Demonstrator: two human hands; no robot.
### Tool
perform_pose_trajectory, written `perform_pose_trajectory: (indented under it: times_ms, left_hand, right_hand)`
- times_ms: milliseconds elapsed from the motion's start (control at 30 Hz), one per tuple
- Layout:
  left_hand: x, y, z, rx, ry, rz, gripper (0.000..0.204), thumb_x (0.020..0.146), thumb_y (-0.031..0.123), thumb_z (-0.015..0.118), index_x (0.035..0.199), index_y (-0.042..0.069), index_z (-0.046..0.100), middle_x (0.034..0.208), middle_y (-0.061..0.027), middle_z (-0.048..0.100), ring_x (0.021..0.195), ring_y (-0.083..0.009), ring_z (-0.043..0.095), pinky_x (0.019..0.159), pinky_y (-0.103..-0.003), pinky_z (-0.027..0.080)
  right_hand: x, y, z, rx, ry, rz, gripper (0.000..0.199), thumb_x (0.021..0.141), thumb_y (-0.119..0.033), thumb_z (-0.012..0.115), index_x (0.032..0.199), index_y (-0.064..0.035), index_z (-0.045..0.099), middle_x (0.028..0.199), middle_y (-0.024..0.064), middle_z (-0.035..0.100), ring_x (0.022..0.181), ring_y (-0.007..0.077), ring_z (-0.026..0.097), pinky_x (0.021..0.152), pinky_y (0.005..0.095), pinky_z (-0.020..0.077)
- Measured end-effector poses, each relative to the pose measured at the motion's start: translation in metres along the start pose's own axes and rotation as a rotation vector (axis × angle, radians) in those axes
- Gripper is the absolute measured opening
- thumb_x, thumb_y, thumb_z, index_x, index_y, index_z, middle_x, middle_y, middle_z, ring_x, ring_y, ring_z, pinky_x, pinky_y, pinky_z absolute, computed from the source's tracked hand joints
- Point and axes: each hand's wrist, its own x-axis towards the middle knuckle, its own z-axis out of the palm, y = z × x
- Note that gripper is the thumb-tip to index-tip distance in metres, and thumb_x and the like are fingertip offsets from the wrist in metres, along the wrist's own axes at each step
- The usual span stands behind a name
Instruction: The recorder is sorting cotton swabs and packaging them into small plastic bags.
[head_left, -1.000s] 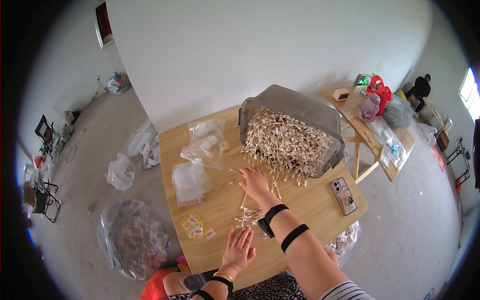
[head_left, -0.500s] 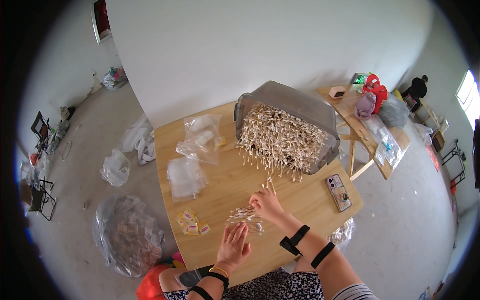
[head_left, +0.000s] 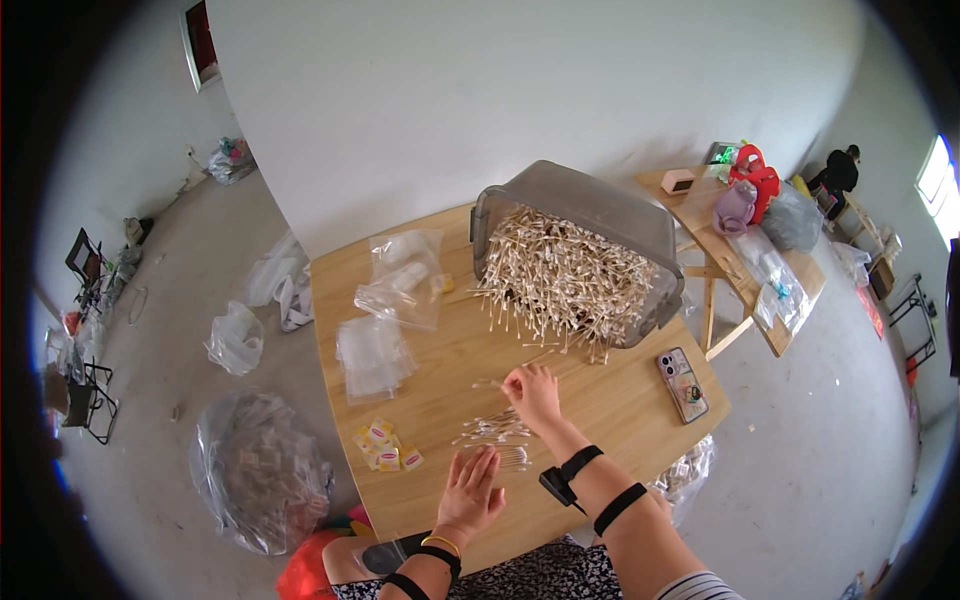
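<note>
Left hand (head_left: pixel 469 493) extended, right hand (head_left: pixel 535 396) curled

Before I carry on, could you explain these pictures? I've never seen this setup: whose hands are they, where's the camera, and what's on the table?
No machine here: they are a person's bare left hand and right hand. A head-worn fisheye camera looks down, so straight edges bend. On the table are a tipped grey bin full of swabs, clear bags, yellow cards and a phone. Loose swabs lie between the hands. The left hand is open, fingers straight, beside them. The right hand is curled, apparently with a swab in its grip, though that's too small to be sure.
</note>
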Motion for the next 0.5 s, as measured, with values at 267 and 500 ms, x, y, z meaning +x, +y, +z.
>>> perform_pose_trajectory:
  times_ms: [267,500]
  left_hand:
    - [0.0,0.001,-0.005,-0.002,-0.023,-0.007,0.066,0.085,0.028,0.061,0.143,0.002,0.043,0.148,-0.0094,0.042,0.139,-0.0253,0.038,0.119,-0.052,0.024]
    - [-0.002,0.001,-0.009,-0.107,0.02,-0.018,0.069,0.083,0.024,0.066,0.144,0.002,0.041,0.141,-0.0123,0.044,0.138,-0.03,0.037,0.118,-0.053,0.024]
  right_hand:
    - [-0.043,0.002,-0.028,0.24,-0.04,-0.186,0.011,0.083,-0.016,0.07,0.093,-0.0127,0.068,0.098,0.0088,0.061,0.099,0.0324,0.054,0.09,0.0446,0.0431]
    - [-0.079,0.023,-0.046,0.188,0.068,-0.089,0.026,0.082,-0.017,0.072,0.108,-0.0123,0.067,0.109,0.0096,0.06,0.107,0.0326,0.052,0.094,0.0444,0.0432]
